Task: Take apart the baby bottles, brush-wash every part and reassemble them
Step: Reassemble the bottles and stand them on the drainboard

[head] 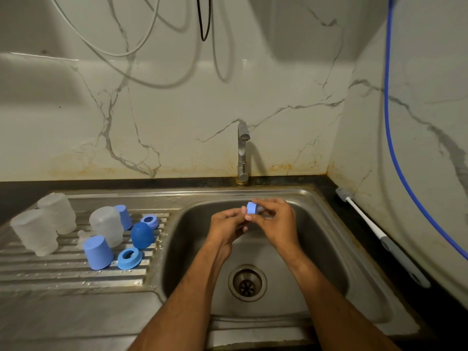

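Observation:
Over the steel sink basin (326, 252), both hands hold a light blue screw ring (251, 207) with a clear teat partly hidden behind it. My left hand (228, 225) pinches the ring from the left; my right hand (276, 221) curls round it from the right. On the ribbed drainboard (50, 274) stand three frosted bottle bodies (34, 231), (57, 212), (107, 225) upside down, two light blue caps (97, 252), (124, 217), a dark blue dome cap (142, 235) and two blue rings (129, 258), (150, 221). A clear teat (82, 236) lies among them.
A bottle brush (374, 231) with a white and grey handle lies on the dark counter right of the sink. The tap (242, 153) stands behind the basin, with no water running. The drain (247, 282) is below my hands. A blue hose (390, 148) hangs along the right wall.

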